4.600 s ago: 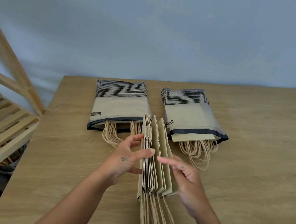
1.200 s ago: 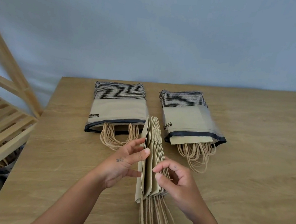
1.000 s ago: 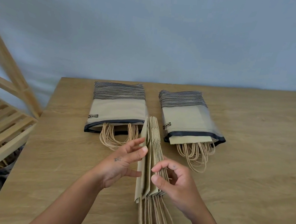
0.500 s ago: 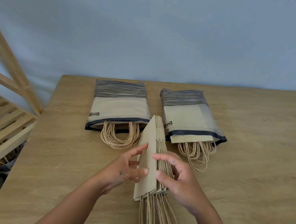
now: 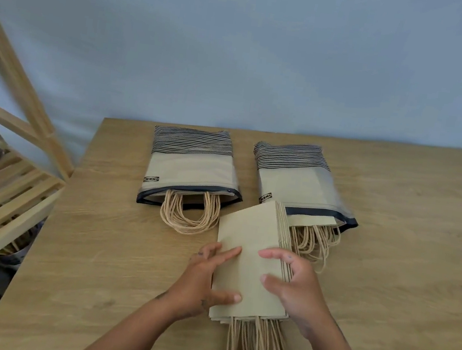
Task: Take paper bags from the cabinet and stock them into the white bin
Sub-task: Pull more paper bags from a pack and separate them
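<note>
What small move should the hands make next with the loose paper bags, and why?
Probably square the stack against the table: its right edges lie fanned, while the left hand presses its top and the right hand grips its side.
</note>
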A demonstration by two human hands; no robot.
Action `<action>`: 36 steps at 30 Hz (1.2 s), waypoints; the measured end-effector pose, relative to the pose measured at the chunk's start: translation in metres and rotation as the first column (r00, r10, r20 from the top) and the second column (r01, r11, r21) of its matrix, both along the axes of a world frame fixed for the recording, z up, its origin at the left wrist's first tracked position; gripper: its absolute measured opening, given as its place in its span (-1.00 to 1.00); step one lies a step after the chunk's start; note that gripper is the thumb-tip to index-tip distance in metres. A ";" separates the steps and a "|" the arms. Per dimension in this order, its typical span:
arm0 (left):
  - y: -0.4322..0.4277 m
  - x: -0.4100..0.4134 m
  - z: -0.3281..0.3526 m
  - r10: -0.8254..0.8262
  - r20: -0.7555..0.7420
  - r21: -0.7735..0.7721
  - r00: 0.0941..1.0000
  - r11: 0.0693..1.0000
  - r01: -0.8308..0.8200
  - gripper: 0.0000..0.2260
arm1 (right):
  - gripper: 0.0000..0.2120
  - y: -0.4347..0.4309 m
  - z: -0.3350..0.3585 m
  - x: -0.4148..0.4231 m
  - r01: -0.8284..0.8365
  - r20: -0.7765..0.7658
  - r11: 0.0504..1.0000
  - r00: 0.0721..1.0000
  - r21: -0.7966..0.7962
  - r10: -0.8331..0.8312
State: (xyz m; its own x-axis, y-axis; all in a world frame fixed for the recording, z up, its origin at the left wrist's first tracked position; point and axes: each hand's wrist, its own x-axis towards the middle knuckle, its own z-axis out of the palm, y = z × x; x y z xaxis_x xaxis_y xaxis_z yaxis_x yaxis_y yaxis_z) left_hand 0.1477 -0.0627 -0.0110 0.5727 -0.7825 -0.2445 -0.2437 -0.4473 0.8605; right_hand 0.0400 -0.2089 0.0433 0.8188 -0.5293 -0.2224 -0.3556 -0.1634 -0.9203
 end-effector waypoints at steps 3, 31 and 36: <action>-0.004 -0.007 0.006 0.013 0.054 0.006 0.998 1.000 -0.013 -0.28 | -0.61 -0.006 -0.007 -0.009 0.091 0.046 0.983 0.994 0.157 -0.099; 0.117 0.033 0.134 0.646 -0.014 -0.402 0.763 0.695 -0.596 -0.22 | -0.33 0.067 0.080 0.142 -0.719 0.444 0.687 0.651 0.103 0.615; 0.186 0.069 0.196 0.727 0.203 -0.456 0.656 0.664 -0.593 -0.17 | -0.32 0.134 0.147 0.193 -0.776 0.539 0.629 0.514 -0.039 0.667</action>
